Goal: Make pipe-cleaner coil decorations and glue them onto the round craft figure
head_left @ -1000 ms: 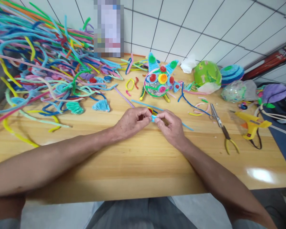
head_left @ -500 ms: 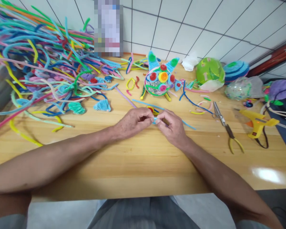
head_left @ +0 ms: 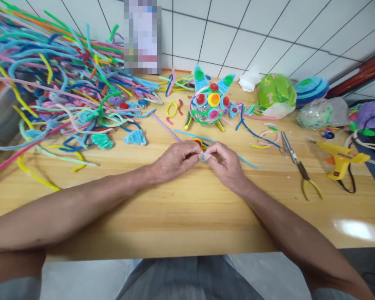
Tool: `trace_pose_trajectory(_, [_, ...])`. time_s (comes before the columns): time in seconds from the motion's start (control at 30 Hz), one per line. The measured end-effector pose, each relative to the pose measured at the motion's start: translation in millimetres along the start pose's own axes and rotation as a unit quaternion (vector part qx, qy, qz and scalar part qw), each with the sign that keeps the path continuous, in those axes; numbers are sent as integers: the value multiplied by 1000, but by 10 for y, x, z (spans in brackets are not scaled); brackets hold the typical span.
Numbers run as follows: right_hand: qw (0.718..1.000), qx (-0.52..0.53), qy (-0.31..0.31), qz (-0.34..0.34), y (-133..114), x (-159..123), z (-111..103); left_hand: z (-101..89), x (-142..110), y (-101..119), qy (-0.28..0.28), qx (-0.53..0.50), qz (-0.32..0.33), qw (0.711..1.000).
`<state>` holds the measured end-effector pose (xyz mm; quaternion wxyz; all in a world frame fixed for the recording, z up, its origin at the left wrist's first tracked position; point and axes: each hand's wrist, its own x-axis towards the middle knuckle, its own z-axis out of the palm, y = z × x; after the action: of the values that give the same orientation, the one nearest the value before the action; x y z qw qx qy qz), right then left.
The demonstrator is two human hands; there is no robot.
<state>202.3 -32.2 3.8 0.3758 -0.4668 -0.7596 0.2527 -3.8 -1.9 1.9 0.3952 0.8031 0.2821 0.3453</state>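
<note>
My left hand [head_left: 178,160] and my right hand [head_left: 226,166] meet fingertip to fingertip over the middle of the table. Between them they pinch a small light-blue pipe cleaner piece [head_left: 203,156], mostly covered by the fingers. Just behind the fingers lies a red and yellow coil [head_left: 200,143], partly hidden. A long blue pipe cleaner [head_left: 190,135] runs behind my hands and out past the right one. Farther back stands a clear round figure [head_left: 208,104] decorated with pipe cleaner ears, coiled discs and yellow feet.
A heap of colourful pipe cleaners [head_left: 65,83] covers the left side of the wooden table [head_left: 162,221]. To the right lie scissors [head_left: 289,148], yellow-handled pliers [head_left: 306,181] and a yellow glue gun [head_left: 339,160]. A green round shape [head_left: 275,93] stands near the tiled wall.
My hands stay in nearly the same place, still pinching the light-blue piece, of which slightly less shows. The view has shifted very slightly.
</note>
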Motion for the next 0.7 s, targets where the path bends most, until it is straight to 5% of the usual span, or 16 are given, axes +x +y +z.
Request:
trace_pose_trajectory(0.43, [998, -53, 3, -41, -19, -3, 2, -2, 1, 14, 25, -8, -43, 999])
trace_pose_trajectory(0.7, [996, -70, -11, -56, -1, -17, 13, -1, -8, -32, 11, 65, 31, 997])
